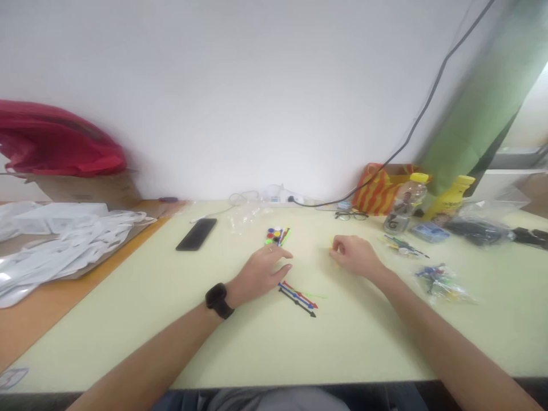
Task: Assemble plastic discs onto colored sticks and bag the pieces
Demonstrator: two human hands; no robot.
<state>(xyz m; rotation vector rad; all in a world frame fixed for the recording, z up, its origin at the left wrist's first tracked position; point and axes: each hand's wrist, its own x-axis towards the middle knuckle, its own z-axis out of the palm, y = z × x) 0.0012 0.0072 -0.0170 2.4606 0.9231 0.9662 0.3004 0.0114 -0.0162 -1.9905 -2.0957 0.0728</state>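
Observation:
My left hand (pixel 263 268), a black watch (pixel 219 300) at its wrist, hovers over the middle of the table with thumb and fingers apart, holding nothing that I can see. Just beyond its fingers lie several coloured round discs (pixel 270 234) and a small bundle of thin coloured sticks (pixel 285 236). Below the thumb are plastic arrows in black (pixel 297 302), blue (pixel 295 295), red (pixel 300 294) and pale green (pixel 312 294), side by side on a slant. To the right, my right hand (pixel 354 255) pinches a thin yellow plastic piece (pixel 331 243), mostly hidden by the fingers.
Two clear bags of coloured parts (pixel 402 246) (pixel 443 283) lie at right. Behind are bottles (pixel 406 202) (pixel 449 200), glasses (pixel 351 216) and a striped bag (pixel 372 188). A phone (pixel 197 234) lies left; white straps (pixel 81 245) fill the far left.

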